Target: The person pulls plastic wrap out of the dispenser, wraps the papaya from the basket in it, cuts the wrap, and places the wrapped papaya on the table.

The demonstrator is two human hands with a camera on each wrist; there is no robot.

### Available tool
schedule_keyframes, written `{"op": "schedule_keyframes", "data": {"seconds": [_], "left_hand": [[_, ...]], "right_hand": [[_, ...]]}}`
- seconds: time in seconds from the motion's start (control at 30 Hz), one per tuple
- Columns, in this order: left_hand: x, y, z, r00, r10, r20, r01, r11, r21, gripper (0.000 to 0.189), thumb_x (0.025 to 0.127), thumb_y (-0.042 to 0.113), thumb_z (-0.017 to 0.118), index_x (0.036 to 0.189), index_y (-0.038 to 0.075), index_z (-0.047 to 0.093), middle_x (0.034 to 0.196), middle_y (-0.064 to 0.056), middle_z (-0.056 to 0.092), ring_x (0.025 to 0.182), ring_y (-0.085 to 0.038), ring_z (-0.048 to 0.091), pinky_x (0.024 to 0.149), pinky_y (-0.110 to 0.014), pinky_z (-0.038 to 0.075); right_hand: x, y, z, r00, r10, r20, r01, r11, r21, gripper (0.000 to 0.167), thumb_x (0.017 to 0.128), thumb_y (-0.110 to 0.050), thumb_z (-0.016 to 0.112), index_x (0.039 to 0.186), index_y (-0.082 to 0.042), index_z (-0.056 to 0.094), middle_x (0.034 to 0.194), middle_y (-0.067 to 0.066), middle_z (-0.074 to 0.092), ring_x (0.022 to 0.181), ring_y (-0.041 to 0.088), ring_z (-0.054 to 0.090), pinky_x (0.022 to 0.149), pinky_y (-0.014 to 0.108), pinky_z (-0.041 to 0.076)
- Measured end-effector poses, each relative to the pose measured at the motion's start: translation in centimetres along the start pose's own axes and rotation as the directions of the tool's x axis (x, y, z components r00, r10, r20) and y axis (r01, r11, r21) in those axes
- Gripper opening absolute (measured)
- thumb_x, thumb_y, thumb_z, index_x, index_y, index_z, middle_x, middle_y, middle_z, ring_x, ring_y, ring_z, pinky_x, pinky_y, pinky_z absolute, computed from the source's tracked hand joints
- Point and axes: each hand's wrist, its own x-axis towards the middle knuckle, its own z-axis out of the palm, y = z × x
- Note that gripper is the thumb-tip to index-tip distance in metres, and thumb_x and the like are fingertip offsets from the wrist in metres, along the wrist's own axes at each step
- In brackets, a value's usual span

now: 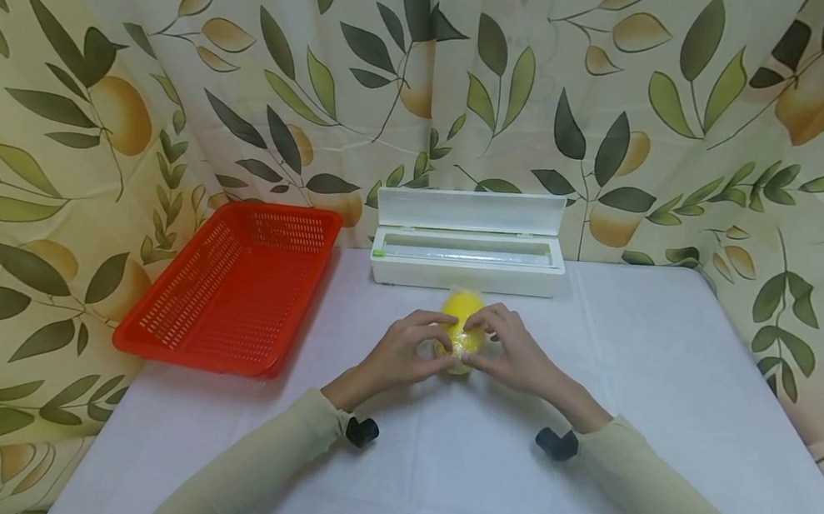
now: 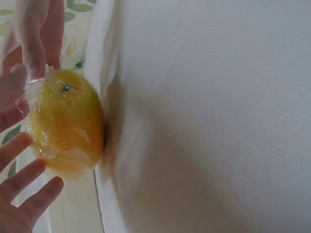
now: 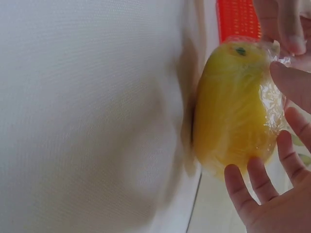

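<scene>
A yellow mango (image 1: 464, 307), wrapped in clear cling film, rests on the white cloth between both hands. Its skin shades to orange low down, with a small dark stem spot at one end in both wrist views. From the left, my left hand (image 1: 402, 350) holds the wrapped fruit, forefinger and thumb against it. My right hand (image 1: 515, 356) holds it from the opposite side, with thumb and bent forefinger on the film. In the right wrist view, the crinkled film (image 3: 272, 104) shines next to the right thumb; the lower fingertips touch or nearly touch the fruit.
Just behind the fruit stands a white cling film dispenser (image 1: 466, 278) with its lid (image 1: 470, 210) raised. To the left is a red perforated plastic basket (image 1: 227, 292). A leaf-and-fruit patterned curtain (image 1: 520, 92) hangs behind the white-covered table (image 1: 670, 385).
</scene>
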Motion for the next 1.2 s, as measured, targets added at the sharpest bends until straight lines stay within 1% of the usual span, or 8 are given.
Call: {"op": "schedule_keyframes", "data": {"seconds": [0.2, 0.3, 0.4, 0.5, 0.67, 0.87, 1.03, 1.2], "left_hand": [[0.6, -0.5, 0.1, 0.999, -0.031, -0.009, 0.031, 0.999, -0.016, 0.022, 0.08, 0.019, 0.091, 0.089, 0.009, 0.074, 0.121, -0.007, 0.071, 0.117, -0.022, 0.063, 0.103, -0.034, 0.05], [0.8, -0.7, 0.2, 0.998, -0.062, 0.001, 0.062, 0.998, -0.033, 0.037, 0.078, 0.02, 0.092, 0.106, 0.005, 0.073, 0.126, -0.01, 0.067, 0.114, -0.024, 0.064, 0.096, -0.037, 0.055], [0.9, -0.9, 0.2, 0.995, -0.099, 0.02, 0.099, 0.994, -0.038, 0.056, 0.079, 0.022, 0.092, 0.125, 0.002, 0.067, 0.135, -0.014, 0.06, 0.112, -0.025, 0.066, 0.09, -0.039, 0.058], [1.0, -1.1, 0.2, 0.992, -0.121, 0.04, 0.122, 0.992, -0.013, 0.061, 0.079, 0.025, 0.091, 0.131, 0.003, 0.066, 0.141, -0.015, 0.057, 0.119, -0.027, 0.063, 0.096, -0.043, 0.055], [1.0, -1.2, 0.3, 0.988, -0.15, 0.047, 0.149, 0.989, 0.016, 0.056, 0.08, 0.029, 0.09, 0.129, 0.009, 0.07, 0.144, -0.012, 0.057, 0.135, -0.029, 0.051, 0.108, -0.052, 0.044], [1.4, -1.3, 0.2, 0.988, -0.147, 0.046, 0.147, 0.989, -0.009, 0.053, 0.079, 0.029, 0.09, 0.124, 0.008, 0.071, 0.145, -0.012, 0.058, 0.139, -0.026, 0.05, 0.114, -0.039, 0.04], [1.6, -1.6, 0.2, 0.988, -0.153, 0.019, 0.154, 0.988, -0.03, 0.048, 0.075, 0.027, 0.094, 0.114, 0.007, 0.074, 0.138, -0.01, 0.061, 0.134, -0.025, 0.055, 0.106, -0.035, 0.049], [1.6, -1.8, 0.5, 0.99, -0.141, -0.016, 0.139, 0.987, -0.078, 0.045, 0.073, 0.023, 0.095, 0.108, 0.004, 0.074, 0.135, -0.012, 0.062, 0.129, -0.029, 0.057, 0.093, -0.041, 0.057]], "right_hand": [[0.1, -0.2, 0.1, 1.0, 0.015, 0.0, -0.015, 1.0, 0.004, 0.049, 0.084, -0.026, 0.087, 0.122, -0.008, 0.062, 0.12, 0.009, 0.059, 0.108, 0.028, 0.052, 0.088, 0.049, 0.052], [0.0, -0.3, 0.2, 0.999, 0.04, -0.022, -0.04, 0.999, -0.016, 0.059, 0.083, -0.025, 0.088, 0.131, -0.006, 0.061, 0.123, 0.011, 0.058, 0.109, 0.029, 0.051, 0.089, 0.049, 0.051], [-0.2, -0.4, 0.4, 0.997, 0.06, -0.051, -0.062, 0.997, -0.037, 0.062, 0.08, -0.023, 0.09, 0.133, -0.007, 0.063, 0.131, 0.014, 0.053, 0.117, 0.034, 0.047, 0.093, 0.052, 0.047], [-0.4, -0.4, 0.5, 0.995, 0.057, -0.087, -0.062, 0.997, -0.055, 0.058, 0.078, -0.021, 0.091, 0.13, -0.009, 0.068, 0.142, 0.019, 0.047, 0.127, 0.041, 0.042, 0.099, 0.06, 0.042], [-0.4, -0.1, 0.7, 0.994, 0.038, -0.105, -0.044, 0.997, -0.056, 0.053, 0.08, -0.019, 0.088, 0.129, -0.009, 0.071, 0.156, 0.02, 0.042, 0.142, 0.046, 0.037, 0.109, 0.068, 0.036], [-0.2, 0.2, 0.6, 0.995, 0.019, -0.098, -0.022, 0.999, -0.029, 0.05, 0.083, -0.019, 0.086, 0.13, -0.008, 0.071, 0.151, 0.016, 0.052, 0.14, 0.039, 0.046, 0.111, 0.06, 0.039], [0.1, 0.3, 0.5, 0.992, -0.018, -0.122, 0.015, 1.0, -0.023, 0.047, 0.08, -0.017, 0.088, 0.124, -0.008, 0.074, 0.145, 0.016, 0.057, 0.136, 0.038, 0.05, 0.109, 0.059, 0.042], [0.2, 0.3, 0.7, 0.991, -0.008, -0.135, 0.006, 1.0, -0.017, 0.046, 0.078, -0.017, 0.089, 0.121, -0.009, 0.076, 0.142, 0.015, 0.059, 0.135, 0.038, 0.051, 0.108, 0.059, 0.043]]}}
